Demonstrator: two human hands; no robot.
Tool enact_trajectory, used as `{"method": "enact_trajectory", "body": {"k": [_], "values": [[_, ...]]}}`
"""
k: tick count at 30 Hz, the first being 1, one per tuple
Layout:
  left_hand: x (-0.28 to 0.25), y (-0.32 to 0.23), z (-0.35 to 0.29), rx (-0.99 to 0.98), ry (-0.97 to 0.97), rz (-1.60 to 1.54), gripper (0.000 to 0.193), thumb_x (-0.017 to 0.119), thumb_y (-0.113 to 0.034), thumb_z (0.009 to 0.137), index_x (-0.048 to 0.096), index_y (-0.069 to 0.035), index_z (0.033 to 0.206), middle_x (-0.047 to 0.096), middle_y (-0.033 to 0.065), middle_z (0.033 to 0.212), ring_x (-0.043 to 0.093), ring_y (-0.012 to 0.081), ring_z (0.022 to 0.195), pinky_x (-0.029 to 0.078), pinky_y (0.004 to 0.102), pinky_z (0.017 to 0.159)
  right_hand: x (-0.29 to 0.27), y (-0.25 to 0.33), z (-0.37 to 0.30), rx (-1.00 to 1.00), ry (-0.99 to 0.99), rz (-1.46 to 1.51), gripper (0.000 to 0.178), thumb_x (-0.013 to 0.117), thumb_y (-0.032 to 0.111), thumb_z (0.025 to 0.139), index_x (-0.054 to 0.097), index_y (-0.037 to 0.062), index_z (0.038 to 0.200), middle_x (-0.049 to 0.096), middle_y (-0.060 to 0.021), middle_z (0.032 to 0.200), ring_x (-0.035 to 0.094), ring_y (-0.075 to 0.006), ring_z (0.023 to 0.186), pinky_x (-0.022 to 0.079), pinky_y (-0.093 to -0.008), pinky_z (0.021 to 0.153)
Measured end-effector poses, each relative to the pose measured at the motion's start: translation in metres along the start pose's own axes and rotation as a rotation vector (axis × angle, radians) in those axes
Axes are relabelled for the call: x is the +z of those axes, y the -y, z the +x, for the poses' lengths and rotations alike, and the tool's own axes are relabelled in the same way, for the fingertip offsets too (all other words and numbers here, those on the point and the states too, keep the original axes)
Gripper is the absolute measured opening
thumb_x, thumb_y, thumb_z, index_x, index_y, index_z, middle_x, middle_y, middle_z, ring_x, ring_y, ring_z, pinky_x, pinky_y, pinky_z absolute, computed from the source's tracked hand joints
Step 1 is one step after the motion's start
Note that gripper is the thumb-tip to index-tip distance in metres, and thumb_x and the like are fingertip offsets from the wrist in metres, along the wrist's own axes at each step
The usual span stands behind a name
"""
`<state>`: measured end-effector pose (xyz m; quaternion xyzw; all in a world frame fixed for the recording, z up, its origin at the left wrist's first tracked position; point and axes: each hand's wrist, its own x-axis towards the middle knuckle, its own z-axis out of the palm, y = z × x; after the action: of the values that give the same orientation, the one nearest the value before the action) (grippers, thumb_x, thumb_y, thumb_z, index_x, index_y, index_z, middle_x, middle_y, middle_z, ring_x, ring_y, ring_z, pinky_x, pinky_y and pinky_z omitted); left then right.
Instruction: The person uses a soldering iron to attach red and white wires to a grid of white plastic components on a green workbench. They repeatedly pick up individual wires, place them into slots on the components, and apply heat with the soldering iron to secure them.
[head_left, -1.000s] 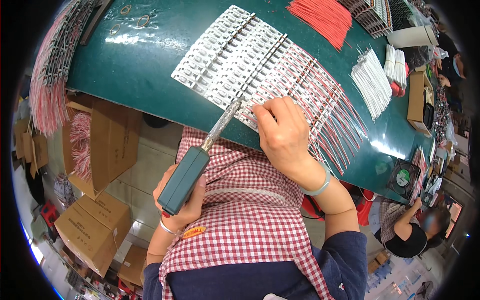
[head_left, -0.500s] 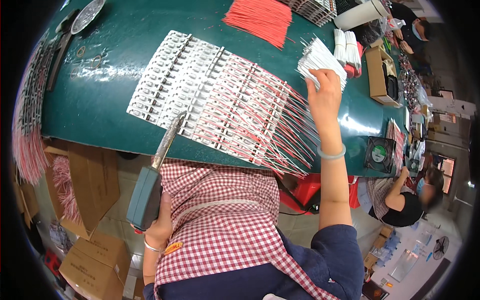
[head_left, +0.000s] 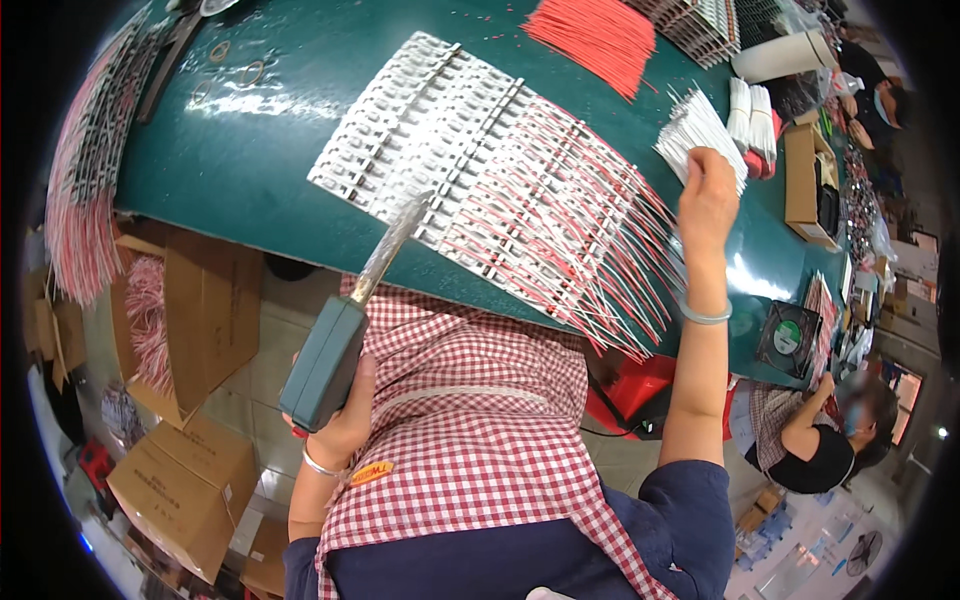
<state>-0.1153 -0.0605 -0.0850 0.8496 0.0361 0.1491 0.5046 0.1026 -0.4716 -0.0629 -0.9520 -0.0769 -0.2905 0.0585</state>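
Observation:
My left hand [head_left: 348, 412] is wrapped round the grey-green handle of a soldering gun [head_left: 330, 350]. Its metal barrel points up and away, with the tip over the near edge of a white panel [head_left: 385, 115] made of rows of small parts. Red and white wires [head_left: 590, 230] run across the right part of that panel and hang past its edge. My right hand [head_left: 708, 205] is at the near side of a pile of thin white wires [head_left: 692, 128], its fingertips pinched together against them. Whether a wire sits between the fingertips is hidden.
A stack of red wires [head_left: 592, 45] lies at the back of the green table [head_left: 240, 190]. Bundled white wires [head_left: 750, 115], a pale bottle [head_left: 785, 57] and a cardboard box [head_left: 808, 185] stand right. Wired panels [head_left: 90, 190] hang at left. A co-worker [head_left: 810, 440] sits at right.
The view has swung, so the table and panel appear further right and higher. My right fingertips have drawn closer together at the white wires. My left hand keeps hold of the soldering gun.

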Motion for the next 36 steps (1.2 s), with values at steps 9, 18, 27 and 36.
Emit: {"method": "enact_trajectory", "body": {"k": [9,18,27,36], "values": [[0.000,-0.015,0.005,-0.095,0.043,-0.107,0.028,0.075,0.001,0.083,0.067,0.005,0.110,0.070,0.0100,0.100,0.066,0.0180,0.085,0.053,0.0300,0.076,-0.060,0.129,0.014,-0.391,0.178,0.264,0.024,0.063,-0.001,0.073,0.068,0.0036,0.096,0.063,-0.0100,0.091,0.061,-0.0280,0.086,0.050,-0.0381,0.071],[-0.003,-0.020,-0.003,-0.184,0.024,-0.188,0.025,0.074,0.002,0.081,0.069,0.006,0.105,0.071,0.0144,0.098,0.069,0.0210,0.080,0.054,0.0305,0.071,-0.023,0.194,-0.056,-0.275,0.249,0.605,0.027,0.066,-0.006,0.074,0.068,-0.0008,0.100,0.060,-0.0099,0.088,0.057,-0.0263,0.079,0.049,-0.0362,0.065],[-0.002,-0.012,-0.002,-0.102,0.123,-0.023,0.024,0.076,0.000,0.075,0.069,0.005,0.098,0.070,0.0163,0.095,0.070,0.0251,0.074,0.054,0.0308,0.065,-0.018,0.198,-0.062,-0.263,0.236,0.542,0.032,0.064,-0.008,0.071,0.068,-0.0018,0.102,0.060,-0.0107,0.091,0.057,-0.0269,0.081,0.050,-0.0367,0.066],[-0.001,-0.023,0.011,-0.008,0.154,0.043,0.020,0.076,0.001,0.075,0.069,0.005,0.094,0.069,0.0151,0.093,0.070,0.0245,0.074,0.055,0.0306,0.065,-0.018,0.200,-0.058,-0.285,0.249,0.539,0.031,0.064,-0.008,0.072,0.068,-0.0028,0.102,0.060,-0.0108,0.092,0.057,-0.0275,0.084,0.050,-0.0363,0.067]]}}
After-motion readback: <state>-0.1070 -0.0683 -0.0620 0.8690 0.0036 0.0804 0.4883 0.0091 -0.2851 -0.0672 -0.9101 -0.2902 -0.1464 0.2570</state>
